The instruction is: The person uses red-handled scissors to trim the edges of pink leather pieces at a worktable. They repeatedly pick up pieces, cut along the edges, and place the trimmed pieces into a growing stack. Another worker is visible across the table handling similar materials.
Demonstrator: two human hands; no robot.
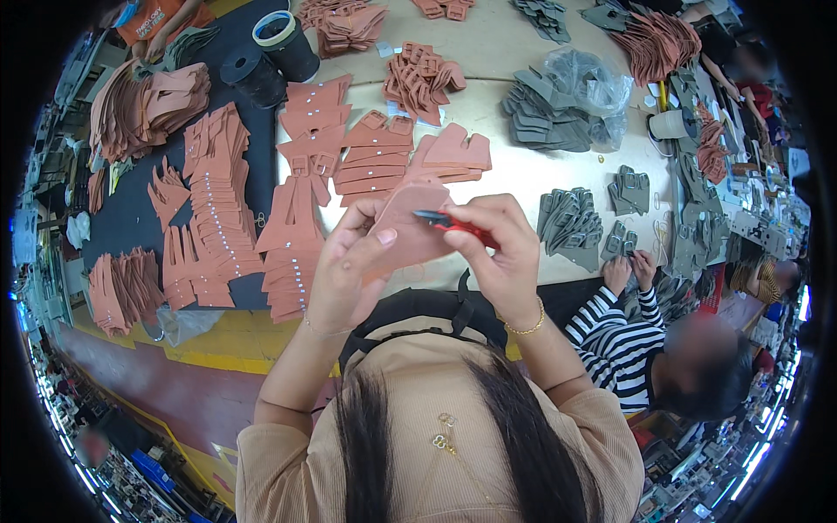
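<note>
In front of my chest, my left hand [349, 261] grips a flat salmon-pink shoe-upper piece [408, 228] by its left edge, thumb on top. My right hand [507, 253] is closed round small red-handled thread snips [471, 230]. Their dark pointed tip lies over the face of the piece, and I cannot tell whether it touches. Just beyond my hands are notched pink pieces [455, 150] and a stack of pink straps with buckles [375, 157].
Long overlapping rows of pink pieces [222, 205] cover the left side. Black tubs [292, 52] stand at the far left. Grey buckled pieces [568, 218] and a clear plastic bag [588, 83] lie to the right. A co-worker in striped sleeves [615, 336] handles grey pieces close by.
</note>
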